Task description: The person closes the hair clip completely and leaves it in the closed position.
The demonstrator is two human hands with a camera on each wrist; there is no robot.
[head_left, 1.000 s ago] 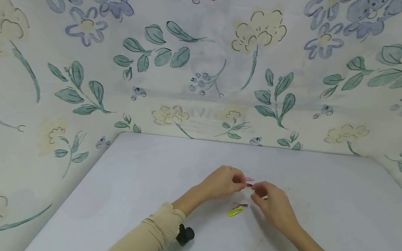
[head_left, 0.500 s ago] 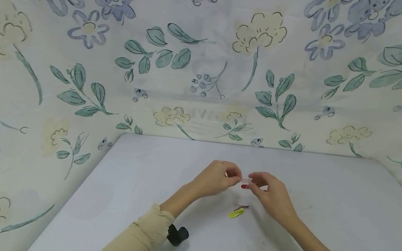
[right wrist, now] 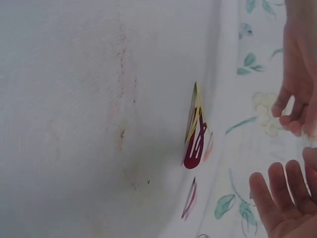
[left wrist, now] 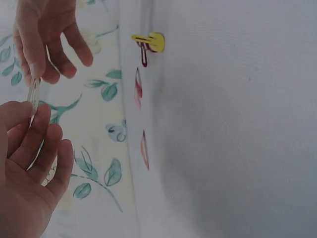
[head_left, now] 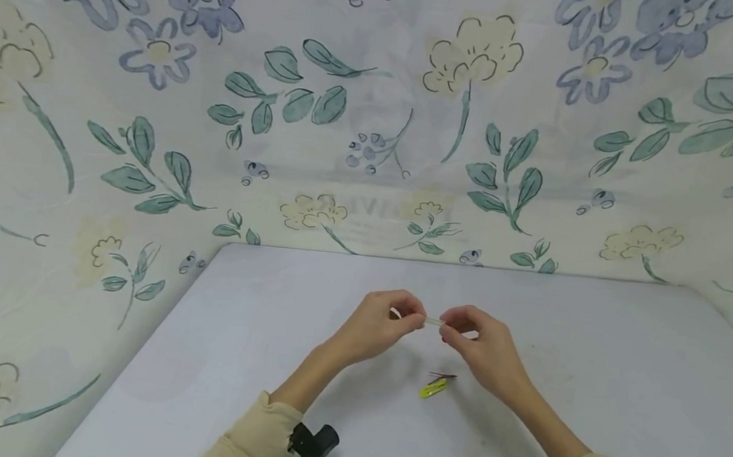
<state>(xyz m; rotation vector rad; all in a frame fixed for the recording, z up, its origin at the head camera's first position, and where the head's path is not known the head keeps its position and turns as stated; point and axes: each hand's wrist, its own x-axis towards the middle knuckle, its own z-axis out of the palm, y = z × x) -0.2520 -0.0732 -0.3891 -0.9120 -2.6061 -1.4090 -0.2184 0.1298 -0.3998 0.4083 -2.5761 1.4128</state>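
Left hand and right hand are raised above the table, each pinching one end of a small clear hair clip between curled fingertips. Below the hands, a yellow clip and a dark red clip lie touching on the table. No container is in view.

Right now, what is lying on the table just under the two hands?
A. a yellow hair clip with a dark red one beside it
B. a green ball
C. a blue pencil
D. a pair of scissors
A: the head view shows a yellow hair clip lying on the white table with a dark red hair clip right beside it, below the left hand and right hand.
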